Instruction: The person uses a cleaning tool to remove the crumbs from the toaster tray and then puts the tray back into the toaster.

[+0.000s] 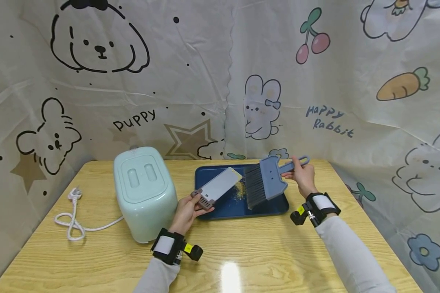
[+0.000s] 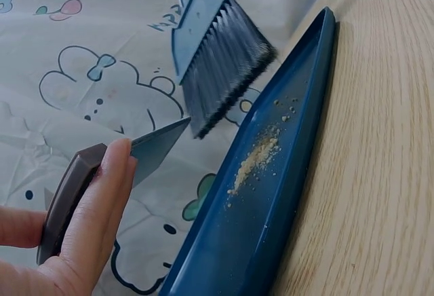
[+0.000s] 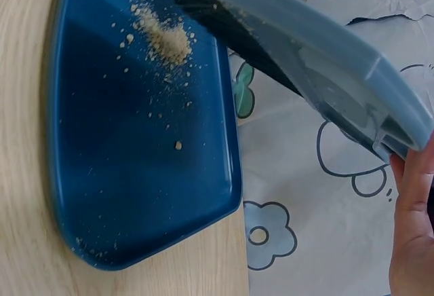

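My left hand (image 1: 185,213) grips the slotted grey-brown end of a crumb tray (image 1: 221,185), whose flat pale plate slants up to the right. Below it lies a dark blue tray (image 1: 223,212) with a small heap of tan crumbs (image 2: 256,163) in it. On the other side, my right hand (image 1: 303,177) pinches the handle of a blue-grey hand brush (image 1: 273,177). The brush's dark bristles (image 2: 227,65) hang above the tray, apart from the crumbs in the left wrist view. Loose crumbs are also scattered over the tray floor (image 3: 142,174) in the right wrist view.
A mint-green toaster (image 1: 143,195) stands close to the left hand. Its white cord (image 1: 95,229) and plug (image 1: 74,193) lie on the wooden table (image 1: 264,252) at left. A printed curtain (image 1: 205,61) hangs behind the table.
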`<state>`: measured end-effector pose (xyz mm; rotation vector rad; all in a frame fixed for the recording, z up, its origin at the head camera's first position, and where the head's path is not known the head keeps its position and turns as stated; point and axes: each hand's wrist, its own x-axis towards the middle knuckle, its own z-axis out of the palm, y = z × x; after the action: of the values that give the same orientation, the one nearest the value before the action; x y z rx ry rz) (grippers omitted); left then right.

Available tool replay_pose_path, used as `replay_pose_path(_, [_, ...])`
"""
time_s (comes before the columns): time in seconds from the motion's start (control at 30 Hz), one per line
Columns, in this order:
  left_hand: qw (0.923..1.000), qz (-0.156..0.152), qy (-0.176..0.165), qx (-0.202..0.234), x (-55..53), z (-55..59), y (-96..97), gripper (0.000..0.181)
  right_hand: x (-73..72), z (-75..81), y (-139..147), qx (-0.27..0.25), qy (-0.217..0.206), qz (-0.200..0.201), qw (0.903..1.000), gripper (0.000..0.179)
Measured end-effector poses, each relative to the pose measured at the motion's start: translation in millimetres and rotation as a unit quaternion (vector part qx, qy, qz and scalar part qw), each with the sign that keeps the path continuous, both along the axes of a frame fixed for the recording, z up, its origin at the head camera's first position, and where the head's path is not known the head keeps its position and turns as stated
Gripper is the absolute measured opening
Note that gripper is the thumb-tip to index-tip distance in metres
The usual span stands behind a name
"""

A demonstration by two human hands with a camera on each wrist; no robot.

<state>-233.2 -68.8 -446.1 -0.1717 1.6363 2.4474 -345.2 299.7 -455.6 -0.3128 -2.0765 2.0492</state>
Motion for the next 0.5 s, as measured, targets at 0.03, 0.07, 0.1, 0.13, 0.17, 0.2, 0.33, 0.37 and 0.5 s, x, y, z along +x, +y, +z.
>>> replay_pose_path(0.03, [1.0,0.001,0.0,0.001,-0.1,0.2,-0.3,0.038,2.2,1.9,-1,0.006,-0.007,-0.001,1.0,0.052])
replay_pose_path(0.07, [1.0,0.001,0.0,0.002,-0.1,0.5,-0.5,0.038,2.6,1.7,-1,0.017,-0.015,-0.007,0.9997,0.054])
replay_pose_path(0.1, [1.0,0.001,-0.001,0.002,-0.1,0.5,-0.6,0.038,-6.6,-8.5,3,0.031,-0.018,-0.017,0.9992,0.058])
replay_pose_path(0.13, [1.0,0.001,-0.001,0.003,0.1,0.6,-0.6,0.038,-10.7,-14.5,6,0.039,-0.019,-0.021,0.9988,0.06])
replay_pose_path(0.17, [1.0,0.001,0.0,0.002,0.3,0.8,-0.8,0.039,-15.1,-20.2,10,0.042,-0.015,-0.022,0.9988,0.061])
replay_pose_path(0.2, [1.0,0.0,0.0,0.001,0.5,0.9,-0.7,0.039,-16.6,-20.7,11,0.037,-0.016,-0.017,0.999,0.059])
replay_pose_path(0.33, [1.0,-0.001,0.001,-0.001,1.0,1.4,-0.2,0.039,-39.0,-41.9,26,0.029,0.029,-0.031,0.9987,0.06])
replay_pose_path(0.37, [1.0,-0.001,0.001,-0.002,0.9,1.8,0.0,0.038,-44.1,-44.5,28,0.026,0.039,-0.039,0.9981,0.06])
replay_pose_path(0.5, [1.0,-0.001,0.001,0.0,0.9,2.6,0.0,0.039,-68.8,-56.0,37,0.027,0.085,-0.057,0.9943,0.064])
